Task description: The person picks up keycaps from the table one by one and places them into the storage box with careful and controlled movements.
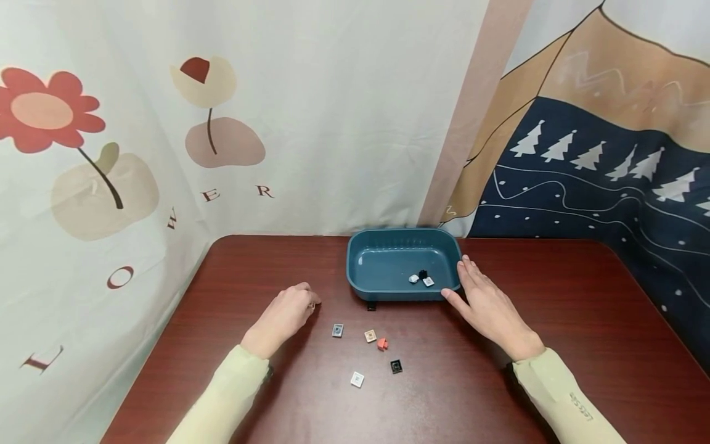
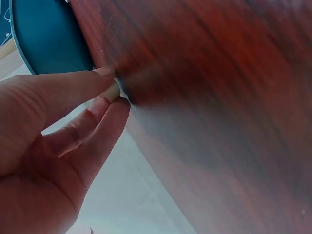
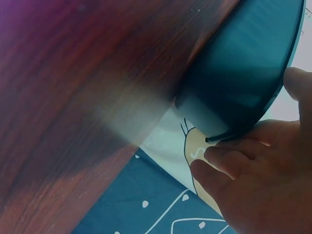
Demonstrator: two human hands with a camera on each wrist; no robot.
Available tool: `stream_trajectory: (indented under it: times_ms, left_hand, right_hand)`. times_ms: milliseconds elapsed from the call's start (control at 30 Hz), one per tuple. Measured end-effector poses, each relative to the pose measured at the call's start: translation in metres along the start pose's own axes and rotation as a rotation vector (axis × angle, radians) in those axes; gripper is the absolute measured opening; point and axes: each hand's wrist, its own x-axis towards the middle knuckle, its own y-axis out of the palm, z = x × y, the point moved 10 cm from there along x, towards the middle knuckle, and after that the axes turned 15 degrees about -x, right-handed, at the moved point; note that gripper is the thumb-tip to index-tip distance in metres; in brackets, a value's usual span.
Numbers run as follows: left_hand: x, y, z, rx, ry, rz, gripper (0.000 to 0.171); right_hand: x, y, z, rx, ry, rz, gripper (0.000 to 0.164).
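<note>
My left hand [image 1: 288,311] is low over the left part of the table, left of the loose pieces. Between thumb and fingertips it pinches a small cream-coloured piece [image 2: 113,91], mostly hidden by the fingers. My right hand [image 1: 493,308] lies along the right end of a teal plastic basin [image 1: 403,296], fingers extended against its outer wall and thumb at the front rim. Inside the basin lie a small black piece [image 1: 423,274] and two white ones, one of them a square piece [image 1: 428,282].
On the brown table [image 1: 455,394] are a grey-blue square piece [image 1: 338,330], a tan one [image 1: 370,336], a red piece [image 1: 382,344], a black square [image 1: 396,366] and a white square [image 1: 357,379]. Another black piece [image 1: 371,306] sits at the basin's front edge. Printed curtains [image 1: 333,123] hang behind.
</note>
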Motion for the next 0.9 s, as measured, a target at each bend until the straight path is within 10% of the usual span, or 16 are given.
stream_trajectory:
  times_ms: [233,900]
  left_hand:
    - [0.002,-0.007,-0.008,-0.043,-0.031,-0.032,0.012]
    - [0.028,-0.042,-0.077,-0.173,0.139,-0.293,0.021]
  right_hand:
    - [0.000,0.000,0.001,-0.003,-0.001,-0.005,0.082]
    - [0.000,-0.001,0.000,0.004,0.003,-0.010,0.082]
